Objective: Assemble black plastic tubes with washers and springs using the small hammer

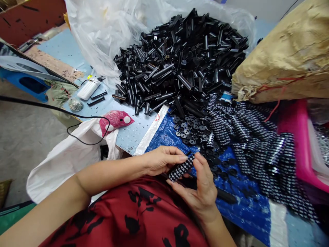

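Observation:
My left hand (pixel 166 159) has its thumb and fingers closed on one side of a short black piece patterned with rows of small whitish squares (pixel 182 168), which looks like a perforated tube. A narrow black plastic part shows beside it under my left thumb. My right hand (pixel 203 187) grips the same piece from the other side, fingertips at its upper end and thumb at its lower end. The piece is tilted above my lap, close to the table's front edge. Just beyond it lie small round black caps (pixel 190 132). A dark handle-like object (pixel 226 196) sits beside my right wrist.
A large heap of black plastic parts (pixel 180 65) covers the table's back. Patterned perforated pieces (pixel 257 154) pile up at right, beside a pink bin (pixel 303 147) and tan sack (pixel 285 51). A black cable (pixel 51 107) crosses the left, above a white bag (pixel 64 157).

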Demonstrator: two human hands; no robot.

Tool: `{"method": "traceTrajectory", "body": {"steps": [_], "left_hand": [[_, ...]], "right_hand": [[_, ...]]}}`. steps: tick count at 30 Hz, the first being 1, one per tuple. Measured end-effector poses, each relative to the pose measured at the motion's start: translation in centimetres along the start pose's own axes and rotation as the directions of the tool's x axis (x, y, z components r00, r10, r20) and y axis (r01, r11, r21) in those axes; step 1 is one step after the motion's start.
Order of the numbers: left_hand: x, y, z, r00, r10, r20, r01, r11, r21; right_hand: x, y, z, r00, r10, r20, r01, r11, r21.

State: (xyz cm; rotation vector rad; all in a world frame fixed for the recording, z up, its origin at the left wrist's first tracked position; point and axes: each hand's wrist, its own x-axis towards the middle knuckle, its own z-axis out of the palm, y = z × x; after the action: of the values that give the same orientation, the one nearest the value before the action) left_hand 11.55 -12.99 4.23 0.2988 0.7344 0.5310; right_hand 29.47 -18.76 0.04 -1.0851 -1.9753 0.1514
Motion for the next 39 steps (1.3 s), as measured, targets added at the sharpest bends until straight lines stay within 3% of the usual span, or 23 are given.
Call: {"method": "traceTrajectory", "body": {"steps": [5, 10, 12, 14, 16, 17, 19, 21, 23, 26, 30, 32, 35, 39], "left_hand": [[0.3, -0.5, -0.3, 0.999, -0.014, -0.031, 0.014, 1.0, -0.005], [0.2, -1.1, -0.4, 0.998, 0.04, -0.049, -0.039, 0.999, 0.009], [0.1, -0.9, -0.9, 0.995, 0.099, -0.034, -0.097, 0.994, 0.055], [0.1, -0.1, -2.0, 0.969, 0.247, -0.031, -0.234, 0.947, 0.222], [0.1, 0.9, -3.6, 0.894, 0.447, 0.002, -0.386, 0.771, 0.507], [0.1, 1.6, -4.5, 0.846, 0.532, 0.04, -0.42, 0.617, 0.665], [0.0, 2.8, -6.0, 0.782, 0.607, 0.145, -0.359, 0.247, 0.9], [0.1, 3.9, -6.8, 0.795, 0.566, 0.219, -0.215, -0.075, 0.974], [0.3, 4.9, -6.9, 0.855, 0.481, 0.195, -0.094, -0.226, 0.97], [0.8, 5.9, -6.4, 0.934, 0.355, 0.051, 0.018, -0.189, 0.982], [1.6, 6.7, -6.2, 0.96, 0.281, 0.005, 0.02, -0.085, 0.996], [2.0, 7.0, -6.3, 0.964, 0.264, 0.019, 0.007, -0.097, 0.995], [2.5, 7.5, -6.5, 0.977, 0.212, 0.035, -0.004, -0.143, 0.99], [2.9, 7.7, -6.3, 0.984, 0.169, 0.056, -0.02, -0.207, 0.978]], "right_hand": [[-0.2, 0.0, 0.5, 1.0, -0.02, -0.007, 0.02, 0.999, -0.025], [-0.3, -0.3, 0.9, 0.999, 0.045, 0.023, -0.045, 0.999, -0.026], [-0.7, -0.1, 0.6, 0.991, 0.129, 0.042, -0.127, 0.991, -0.04], [-1.6, 0.6, 0.0, 0.98, 0.187, 0.074, -0.176, 0.975, -0.134], [-2.8, 1.4, -0.8, 0.979, 0.16, 0.125, -0.12, 0.952, -0.282], [-3.3, 1.8, -1.2, 0.978, 0.131, 0.163, -0.067, 0.935, -0.347], [-3.8, 2.2, -2.0, 0.972, 0.095, 0.216, 0.006, 0.905, -0.425], [-3.5, 2.1, -2.5, 0.976, 0.094, 0.197, 0.006, 0.892, -0.453], [-2.4, 1.6, -2.7, 0.986, 0.107, 0.131, -0.037, 0.892, -0.451], [-0.6, 1.3, -2.3, 0.995, 0.097, 0.035, -0.073, 0.902, -0.425], [0.7, 1.6, -1.1, 0.988, 0.061, 0.144, 0.024, 0.851, -0.525], [1.0, 1.5, -0.8, 0.982, 0.08, 0.172, 0.023, 0.849, -0.529], [1.2, 0.8, -0.8, 0.991, 0.048, 0.125, 0.002, 0.93, -0.368], [0.8, -0.3, 0.0, 0.98, -0.091, 0.179, 0.132, 0.965, -0.228]]}}
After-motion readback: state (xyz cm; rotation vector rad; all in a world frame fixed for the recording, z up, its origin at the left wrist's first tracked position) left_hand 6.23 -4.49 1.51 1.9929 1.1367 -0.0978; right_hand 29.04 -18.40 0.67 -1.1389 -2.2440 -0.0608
